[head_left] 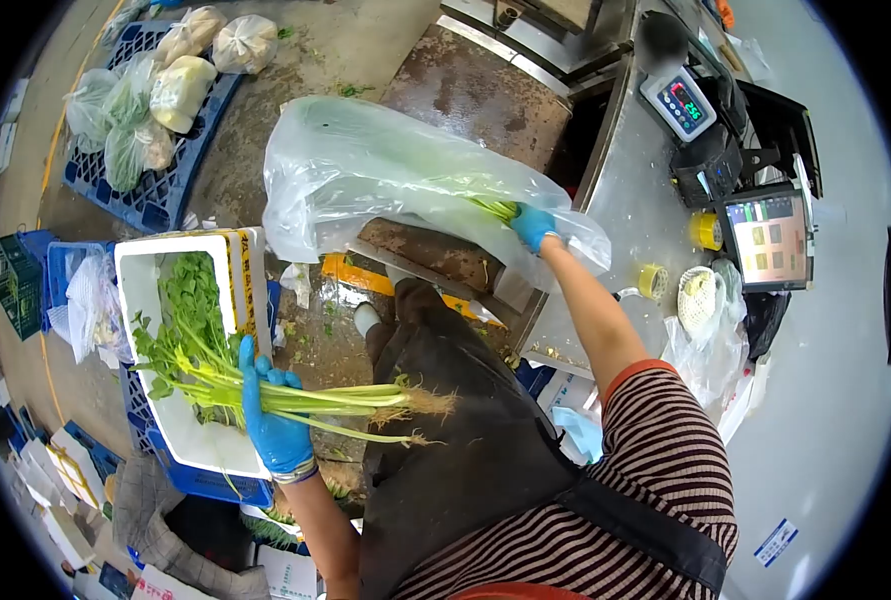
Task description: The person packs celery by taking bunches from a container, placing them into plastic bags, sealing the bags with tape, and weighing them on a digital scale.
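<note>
My left hand (277,415), in a blue glove, is wrapped round a bunch of leafy green stalks (330,402). Their roots point right, and their leaves lie over a white foam box (173,440) that holds more greens (190,290). At the upper centre my right hand (533,226), also gloved in blue, is closed on the ends of green stalks (490,208) inside a large clear plastic bag (365,160). The bag stretches leftward from that hand, over the floor and a brown metal surface.
A steel table (605,250) on the right bears a digital scale (677,104), a touchscreen (768,240), tape rolls (653,281) and plastic bags. Filled bags (182,92) rest on a blue pallet (200,140) at the upper left. A blue crate (215,482) sits under the foam box.
</note>
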Tool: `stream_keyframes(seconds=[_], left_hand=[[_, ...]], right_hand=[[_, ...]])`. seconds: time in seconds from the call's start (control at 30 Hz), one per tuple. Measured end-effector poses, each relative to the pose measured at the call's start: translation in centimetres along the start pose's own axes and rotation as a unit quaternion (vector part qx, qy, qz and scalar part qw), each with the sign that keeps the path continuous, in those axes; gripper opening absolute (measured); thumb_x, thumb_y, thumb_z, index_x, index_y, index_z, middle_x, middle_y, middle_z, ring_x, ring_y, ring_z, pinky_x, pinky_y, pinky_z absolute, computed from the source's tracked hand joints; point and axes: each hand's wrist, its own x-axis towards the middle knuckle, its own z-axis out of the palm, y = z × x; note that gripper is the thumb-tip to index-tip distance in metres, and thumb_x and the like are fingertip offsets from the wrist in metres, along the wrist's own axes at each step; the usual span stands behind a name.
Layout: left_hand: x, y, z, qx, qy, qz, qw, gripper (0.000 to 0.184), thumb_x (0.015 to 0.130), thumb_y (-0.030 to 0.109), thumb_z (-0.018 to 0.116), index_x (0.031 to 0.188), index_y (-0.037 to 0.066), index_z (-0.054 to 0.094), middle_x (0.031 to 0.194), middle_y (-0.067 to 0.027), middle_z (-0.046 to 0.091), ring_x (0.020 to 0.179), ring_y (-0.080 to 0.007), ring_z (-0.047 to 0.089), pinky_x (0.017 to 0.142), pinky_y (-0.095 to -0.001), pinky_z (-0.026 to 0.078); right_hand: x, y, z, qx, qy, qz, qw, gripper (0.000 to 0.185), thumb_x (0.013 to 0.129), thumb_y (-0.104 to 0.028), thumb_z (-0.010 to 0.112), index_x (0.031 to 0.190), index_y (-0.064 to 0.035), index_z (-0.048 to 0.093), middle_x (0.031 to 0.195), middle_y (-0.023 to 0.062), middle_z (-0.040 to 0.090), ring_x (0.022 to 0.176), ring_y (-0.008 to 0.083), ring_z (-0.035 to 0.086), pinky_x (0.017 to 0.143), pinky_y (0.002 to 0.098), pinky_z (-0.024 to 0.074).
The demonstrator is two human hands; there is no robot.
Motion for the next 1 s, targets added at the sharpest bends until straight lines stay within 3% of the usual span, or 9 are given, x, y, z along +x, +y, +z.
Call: stream_keyframes(seconds=[0.1,0.13,0.27,0.37,0.57,0.77,0.87,0.97,1.0], left_hand=[[0.2,0.0,0.8,0.029,-0.012,0.0,1.0,0.046,0.099,0.014,0.049,0.144,0.004,0.041,0.117,-0.0066,0.063,0.091,-0.0071,0.062,0.079,-0.025,0.05],[0.3,0.0,1.1,0.033,-0.003,-0.002,0.999,0.046,0.099,0.014,0.05,0.143,0.003,0.042,0.115,-0.0052,0.063,0.091,-0.0065,0.062,0.078,-0.0243,0.05],[0.6,-0.2,1.4,0.036,-0.021,-0.004,0.999,0.044,0.101,0.016,0.05,0.142,0.003,0.043,0.111,-0.0051,0.065,0.092,-0.0074,0.063,0.077,-0.0238,0.052],[0.5,0.1,1.2,0.017,-0.04,-0.009,0.999,0.044,0.101,0.016,0.05,0.142,0.002,0.043,0.11,-0.0054,0.067,0.093,-0.0087,0.065,0.076,-0.0248,0.054],[-0.6,1.3,0.0,0.036,-0.081,-0.019,0.996,0.052,0.097,0.021,0.055,0.145,0.005,0.04,0.11,-0.0017,0.066,0.089,-0.0092,0.061,0.077,-0.0254,0.049],[-3.5,3.5,1.7,-0.012,-0.106,-0.003,0.994,0.042,0.1,0.019,0.052,0.139,0.003,0.045,0.102,-0.0019,0.063,0.084,-0.0065,0.061,0.074,-0.023,0.053],[-5.2,4.9,2.0,-0.021,-0.116,0.003,0.993,0.043,0.1,0.018,0.052,0.14,0.005,0.044,0.103,-0.0015,0.066,0.085,-0.0078,0.063,0.076,-0.0261,0.056],[-6.9,6.2,2.0,-0.043,-0.161,0.018,0.986,0.047,0.101,0.019,0.048,0.145,0.007,0.038,0.128,-0.0073,0.06,0.101,-0.0153,0.065,0.081,-0.0312,0.058],[-6.6,6.6,0.9,-0.051,-0.245,0.031,0.968,0.051,0.103,0.025,0.045,0.149,0.009,0.032,0.145,-0.0108,0.046,0.124,-0.0227,0.054,0.097,-0.0393,0.051]], right_hand=[[0.1,-1.4,-3.0,0.025,0.023,-0.051,0.998,0.031,0.086,-0.021,0.06,0.112,-0.0065,0.065,0.091,0.0176,0.069,0.072,0.0253,0.068,0.07,0.0364,0.0539],[0.2,-2.0,-3.3,0.212,-0.016,0.003,0.977,0.032,0.088,-0.02,0.06,0.115,-0.0031,0.062,0.085,0.0107,0.069,0.067,0.0153,0.064,0.064,0.0295,0.0526],[-3.0,-5.6,-8.4,0.422,-0.111,-0.039,0.899,0.033,0.093,-0.019,0.055,0.12,-0.0009,0.061,0.078,0.0031,0.064,0.058,0.008,0.056,0.053,0.0228,0.0453],[-10.9,-11.8,-17.2,0.317,-0.156,-0.088,0.932,0.03,0.094,-0.015,0.052,0.119,-0.0014,0.062,0.076,0.0022,0.065,0.056,0.007,0.052,0.051,0.0216,0.0438],[-28.7,-17.4,-29.3,0.352,0.046,-0.137,0.925,0.033,0.094,-0.014,0.056,0.125,-0.0034,0.061,0.074,-0.0003,0.064,0.056,0.0022,0.05,0.05,0.0179,0.0404],[-39.6,-21.4,-31.7,0.352,0.211,-0.312,0.857,0.036,0.094,-0.001,0.054,0.128,-0.007,0.061,0.074,0.0007,0.067,0.064,0.0015,0.058,0.054,0.017,0.045],[-41.7,-25.0,-28.6,0.247,0.214,-0.438,0.837,0.04,0.09,-0.008,0.062,0.129,-0.018,0.061,0.095,0.0038,0.071,0.071,0.0131,0.066,0.06,0.0284,0.0537],[-41.3,-28.2,-22.9,0.136,0.205,-0.539,0.806,0.043,0.092,-0.021,0.062,0.134,-0.0171,0.057,0.088,0.0079,0.065,0.066,0.0235,0.059,0.06,0.0361,0.0478],[-42.2,-29.0,-21.1,0.115,0.163,-0.537,0.82,0.049,0.092,-0.019,0.061,0.14,-0.0186,0.05,0.089,0.0059,0.063,0.065,0.0241,0.058,0.056,0.0368,0.0464]])
